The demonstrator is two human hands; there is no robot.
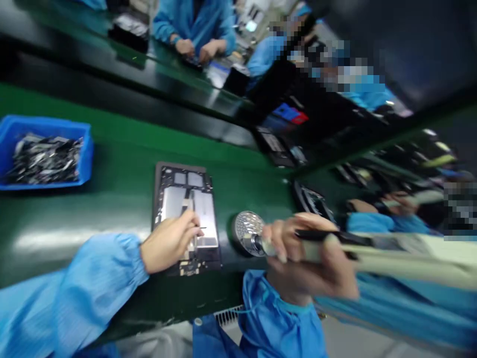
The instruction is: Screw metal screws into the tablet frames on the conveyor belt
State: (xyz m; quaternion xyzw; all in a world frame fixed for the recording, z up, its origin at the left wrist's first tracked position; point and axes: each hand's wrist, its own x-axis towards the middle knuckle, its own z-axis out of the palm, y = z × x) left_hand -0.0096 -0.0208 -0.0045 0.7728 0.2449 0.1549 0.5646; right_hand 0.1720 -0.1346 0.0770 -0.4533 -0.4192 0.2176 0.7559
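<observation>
An opened tablet (184, 209) lies face down on the green bench, its metal inner plates and dark frame showing. My left hand (167, 241) rests at its lower edge, pinching fine dark tweezers (199, 228) whose tip lies over the silver plate. My right hand (301, 253) grips a blurred, pale-handled soldering iron (387, 253), which extends toward the lower right. Its tip is hidden by my fingers, close to a round metal mesh tip cleaner (249, 233) standing on the bench edge.
A blue bin (48, 124) of dark scraps stands left on the green bench (122, 194). More tablet frames (274, 144) lie beyond the cleaner. Across a dark gap, a co-worker's hands (197, 48) work at another bench.
</observation>
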